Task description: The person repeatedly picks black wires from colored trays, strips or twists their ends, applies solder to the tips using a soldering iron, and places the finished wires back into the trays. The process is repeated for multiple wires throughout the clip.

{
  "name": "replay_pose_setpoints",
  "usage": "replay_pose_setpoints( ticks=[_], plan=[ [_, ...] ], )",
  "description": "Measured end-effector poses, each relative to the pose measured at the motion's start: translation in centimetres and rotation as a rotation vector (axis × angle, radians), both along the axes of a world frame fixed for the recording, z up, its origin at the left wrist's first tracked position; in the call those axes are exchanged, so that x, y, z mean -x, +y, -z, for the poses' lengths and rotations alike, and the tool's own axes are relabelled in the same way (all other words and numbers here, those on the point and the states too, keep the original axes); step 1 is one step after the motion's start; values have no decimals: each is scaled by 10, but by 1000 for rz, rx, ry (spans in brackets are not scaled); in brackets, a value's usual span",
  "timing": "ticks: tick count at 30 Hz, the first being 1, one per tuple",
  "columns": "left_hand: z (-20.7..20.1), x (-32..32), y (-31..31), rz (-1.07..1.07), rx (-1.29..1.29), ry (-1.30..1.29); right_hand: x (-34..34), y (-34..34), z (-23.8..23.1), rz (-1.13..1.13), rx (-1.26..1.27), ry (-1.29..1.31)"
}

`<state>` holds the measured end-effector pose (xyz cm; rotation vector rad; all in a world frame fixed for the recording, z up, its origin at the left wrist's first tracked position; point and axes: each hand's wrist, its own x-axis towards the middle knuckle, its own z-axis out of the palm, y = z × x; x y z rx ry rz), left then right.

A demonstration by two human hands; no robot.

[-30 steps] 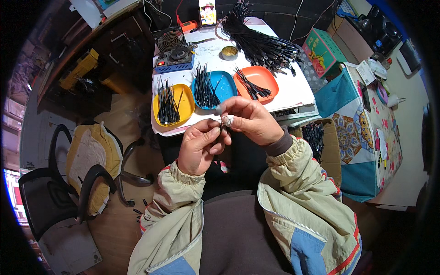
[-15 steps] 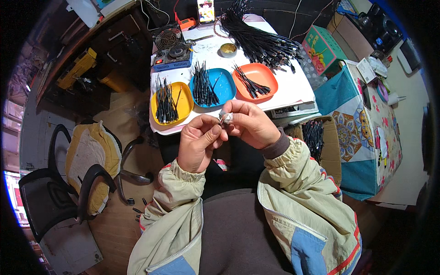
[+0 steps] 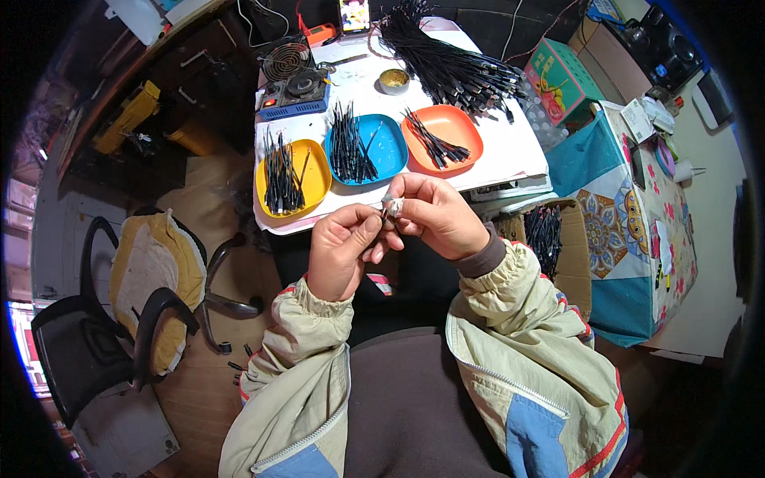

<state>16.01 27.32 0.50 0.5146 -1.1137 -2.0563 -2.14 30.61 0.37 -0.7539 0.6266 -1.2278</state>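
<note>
In front of my body, just off the table's near edge, my left hand and my right hand meet with fingertips pinched together. Between them is something small and dark, mostly hidden by the fingers. A white wrapping shows at the right thumb. Beyond the hands stand three plates: a yellow plate and a blue plate, each with several short black cables, and an orange plate with a smaller bunch of cables. A large pile of black cables lies at the table's far right.
A blue heating device with a fan grille stands at the table's far left. Behind the plates sits a small round tin. Below the table's right side, a cardboard box holds more cables. A black chair stands left.
The table and plates appear shifted slightly left and up in the picture. Both hands stay together, with small finger movements; the left hand has tilted a little.
</note>
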Motion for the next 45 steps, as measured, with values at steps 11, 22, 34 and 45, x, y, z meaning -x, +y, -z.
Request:
replay_pose_setpoints(
  ticks=[11, 22, 34, 45],
  plan=[
    [29, 14, -8, -227, 150, -177, -6, -9, 34, 56, -247, -160],
    [44, 26, -26, -261, -4, -99, 84, -102, 82, 744, 266, 1749],
    [34, 33, -25, -340, -69, -10, 76, -79, 38, 890, 180, 1458],
    [15, 37, -10, -404, 7, 133, -2, -5, 5, 335, 247, 745]
  ],
)
